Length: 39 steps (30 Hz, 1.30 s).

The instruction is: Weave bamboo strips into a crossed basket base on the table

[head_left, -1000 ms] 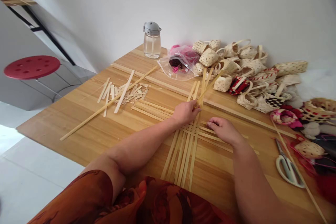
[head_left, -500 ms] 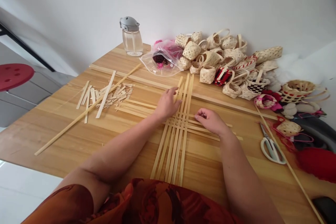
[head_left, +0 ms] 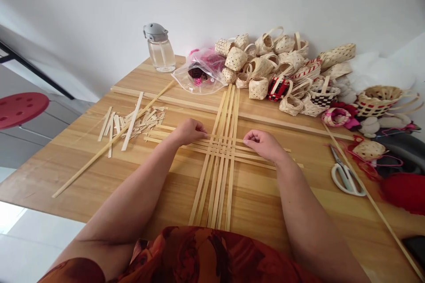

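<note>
Pale flat strips point(head_left: 221, 152) cross over and under each other in a woven patch on the wooden table, their long ends spreading out on all sides. At the patch's left, my left hand point(head_left: 190, 132) pinches the top crosswise strip point(head_left: 226, 138) between thumb and fingers. On the right side, my right hand point(head_left: 262, 143) has its fingertips closed on the same strip. This strip runs between both hands across the lengthwise strips, just above the other crosswise ones.
Cut scraps point(head_left: 146, 121) and a long strip point(head_left: 99, 154) lie left. A bottle point(head_left: 161, 51), a plastic bag point(head_left: 201, 73) and several small woven baskets point(head_left: 259, 87) stand along the back. Scissors point(head_left: 347, 179) lie right, near a red stool point(head_left: 23, 108) far left.
My left hand has moved left and down off the lengthwise strips and closed on the crosswise strip. My right hand stays at the right side. The view has shifted slightly.
</note>
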Each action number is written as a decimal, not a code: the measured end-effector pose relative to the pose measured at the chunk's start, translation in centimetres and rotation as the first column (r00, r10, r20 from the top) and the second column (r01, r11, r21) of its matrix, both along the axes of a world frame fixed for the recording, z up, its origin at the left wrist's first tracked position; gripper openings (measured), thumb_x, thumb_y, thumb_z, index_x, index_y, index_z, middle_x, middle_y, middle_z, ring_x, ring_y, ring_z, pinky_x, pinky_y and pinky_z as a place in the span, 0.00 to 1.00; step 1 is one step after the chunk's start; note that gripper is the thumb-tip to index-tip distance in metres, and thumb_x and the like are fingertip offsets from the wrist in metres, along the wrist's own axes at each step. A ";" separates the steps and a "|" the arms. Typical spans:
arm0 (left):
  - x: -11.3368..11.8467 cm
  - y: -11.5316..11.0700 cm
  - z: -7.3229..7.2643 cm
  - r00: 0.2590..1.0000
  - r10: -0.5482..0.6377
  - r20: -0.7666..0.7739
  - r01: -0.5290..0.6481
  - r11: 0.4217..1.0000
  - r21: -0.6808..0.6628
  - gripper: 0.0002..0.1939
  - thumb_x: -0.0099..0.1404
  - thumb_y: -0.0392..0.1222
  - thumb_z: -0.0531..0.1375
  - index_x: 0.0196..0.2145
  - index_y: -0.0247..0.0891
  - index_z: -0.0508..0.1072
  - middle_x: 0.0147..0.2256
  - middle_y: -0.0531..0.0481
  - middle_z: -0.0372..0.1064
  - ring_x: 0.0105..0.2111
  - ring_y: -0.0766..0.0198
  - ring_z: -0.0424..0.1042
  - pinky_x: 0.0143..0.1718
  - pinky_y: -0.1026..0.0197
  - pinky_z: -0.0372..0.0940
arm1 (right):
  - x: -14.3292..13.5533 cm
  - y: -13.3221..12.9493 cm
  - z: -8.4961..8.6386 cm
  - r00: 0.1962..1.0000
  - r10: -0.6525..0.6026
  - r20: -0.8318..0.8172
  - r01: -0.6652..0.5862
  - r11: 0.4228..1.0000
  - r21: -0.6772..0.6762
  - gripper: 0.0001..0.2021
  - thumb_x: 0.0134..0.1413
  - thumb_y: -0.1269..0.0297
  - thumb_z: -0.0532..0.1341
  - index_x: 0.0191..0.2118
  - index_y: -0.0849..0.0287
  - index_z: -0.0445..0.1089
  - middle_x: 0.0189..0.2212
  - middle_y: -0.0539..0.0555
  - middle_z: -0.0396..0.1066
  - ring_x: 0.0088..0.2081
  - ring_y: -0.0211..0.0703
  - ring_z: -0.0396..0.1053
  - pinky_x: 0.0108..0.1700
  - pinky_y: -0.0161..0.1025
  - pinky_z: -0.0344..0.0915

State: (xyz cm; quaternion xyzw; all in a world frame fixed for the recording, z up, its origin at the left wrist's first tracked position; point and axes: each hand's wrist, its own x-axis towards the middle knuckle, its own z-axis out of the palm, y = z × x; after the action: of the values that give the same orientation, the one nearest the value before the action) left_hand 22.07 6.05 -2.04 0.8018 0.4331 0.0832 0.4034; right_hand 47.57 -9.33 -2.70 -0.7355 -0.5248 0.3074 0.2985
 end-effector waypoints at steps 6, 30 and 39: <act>0.0 0.2 -1.1 0.991 0.036 0.131 -0.026 0.997 -0.073 0.10 0.54 0.47 0.65 0.31 0.40 0.81 0.30 0.54 0.78 0.33 0.62 0.74 0.34 0.64 0.65 | 0.0 -0.1 0.1 1.000 -0.012 0.008 0.012 1.000 -0.026 0.10 0.51 0.55 0.64 0.33 0.56 0.72 0.28 0.50 0.72 0.29 0.39 0.66 0.32 0.36 0.62; 0.3 -0.1 -1.1 0.977 -0.208 -0.035 0.209 0.924 0.321 0.09 0.59 0.44 0.60 0.37 0.42 0.78 0.28 0.54 0.73 0.32 0.62 0.71 0.39 0.63 0.62 | -0.5 0.1 0.4 0.883 0.156 0.442 -0.247 0.956 0.156 0.05 0.58 0.66 0.59 0.33 0.54 0.72 0.34 0.52 0.76 0.35 0.44 0.71 0.38 0.40 0.62; 0.6 -0.1 -1.5 0.963 -0.270 -0.021 0.246 0.842 0.480 0.11 0.65 0.41 0.56 0.35 0.40 0.79 0.37 0.47 0.74 0.42 0.58 0.71 0.47 0.58 0.63 | -0.5 0.3 -0.2 0.879 0.120 0.461 -0.250 0.940 0.232 0.08 0.61 0.66 0.57 0.32 0.54 0.72 0.33 0.53 0.75 0.37 0.47 0.68 0.44 0.44 0.62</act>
State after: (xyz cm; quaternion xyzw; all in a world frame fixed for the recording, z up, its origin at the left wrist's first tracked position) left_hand 22.69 5.93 -3.56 0.9251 0.2777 0.1514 0.2102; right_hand 47.10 -9.04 -2.92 -0.6810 -0.6858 0.0816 0.2436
